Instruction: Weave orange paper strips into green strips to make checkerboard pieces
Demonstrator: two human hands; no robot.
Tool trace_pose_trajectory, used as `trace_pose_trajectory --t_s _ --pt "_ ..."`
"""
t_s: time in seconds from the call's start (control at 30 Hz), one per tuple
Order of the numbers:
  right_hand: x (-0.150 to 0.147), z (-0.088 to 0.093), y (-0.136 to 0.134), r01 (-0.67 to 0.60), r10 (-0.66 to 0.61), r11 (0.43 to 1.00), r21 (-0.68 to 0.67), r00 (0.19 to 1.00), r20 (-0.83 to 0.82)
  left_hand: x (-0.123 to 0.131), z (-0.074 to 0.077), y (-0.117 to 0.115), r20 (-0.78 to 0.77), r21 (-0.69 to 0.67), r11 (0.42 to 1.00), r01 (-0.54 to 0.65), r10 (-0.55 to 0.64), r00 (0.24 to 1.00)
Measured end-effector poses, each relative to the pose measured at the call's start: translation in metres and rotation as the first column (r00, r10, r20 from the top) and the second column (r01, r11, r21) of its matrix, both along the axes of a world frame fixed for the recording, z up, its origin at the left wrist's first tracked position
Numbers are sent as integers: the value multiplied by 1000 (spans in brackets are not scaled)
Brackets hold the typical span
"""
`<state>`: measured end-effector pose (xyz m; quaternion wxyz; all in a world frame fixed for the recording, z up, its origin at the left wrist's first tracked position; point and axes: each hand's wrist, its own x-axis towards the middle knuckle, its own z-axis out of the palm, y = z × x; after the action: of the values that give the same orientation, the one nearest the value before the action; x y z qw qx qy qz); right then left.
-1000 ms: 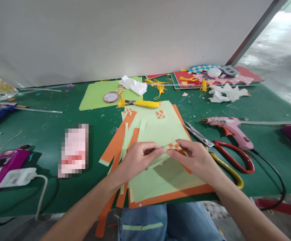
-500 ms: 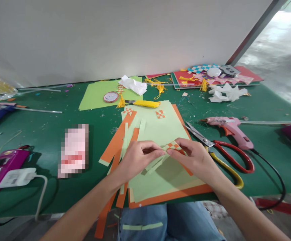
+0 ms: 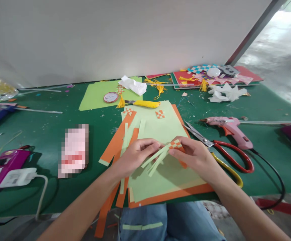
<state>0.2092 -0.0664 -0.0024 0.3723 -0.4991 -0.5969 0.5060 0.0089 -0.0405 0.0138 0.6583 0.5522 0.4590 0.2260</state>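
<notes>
My right hand (image 3: 190,152) pinches a small woven paper piece (image 3: 175,144), checkered orange and pale green, between thumb and fingers. Loose pale green strips (image 3: 157,159) fan out from it to the lower left, and an orange strip end (image 3: 182,164) hangs beneath. Close on the left, my left hand (image 3: 140,152) has its thumb and forefinger together behind the strips; whatever they pinch is hidden. Below both hands lies a stack of pale green paper (image 3: 160,127) over orange sheets (image 3: 170,196). A separate checkered piece (image 3: 160,114) rests on the stack.
Red-handled scissors (image 3: 210,143) and a pink glue gun (image 3: 232,129) lie to the right. A yellow cutter (image 3: 146,104) is above the stack. Orange strips (image 3: 117,145) lie at its left, some overhanging the table edge. Further left are a pixelated pink item (image 3: 73,150) and a purple power strip (image 3: 11,165).
My left thumb and forefinger have drawn back slightly up and left from the woven piece. Its green strips now spread freely in front of them, and the checkered part shows more fully.
</notes>
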Motion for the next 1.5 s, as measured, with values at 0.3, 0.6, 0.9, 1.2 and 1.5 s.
trace_pose_trajectory --t_s 0.3,0.6,0.9,1.2,1.5 --pt "3 7 1 -137 176 974 180 959 -222 0 -3 -1 321 -123 984 132 -87 943" --pt "3 1 0 -92 126 961 261 985 -120 -2 -3 0 311 -217 971 102 -30 950" --pt "-3 4 -5 165 -164 986 31 986 -29 4 -1 -4 105 256 932 -255 236 966" --pt "-12 0 -5 38 -98 980 -196 948 -302 9 0 -11 -6 343 921 -186 200 980" --pt "-9 -3 -6 82 -113 986 -144 969 -220 8 -7 -13 33 436 890 -134 132 991"
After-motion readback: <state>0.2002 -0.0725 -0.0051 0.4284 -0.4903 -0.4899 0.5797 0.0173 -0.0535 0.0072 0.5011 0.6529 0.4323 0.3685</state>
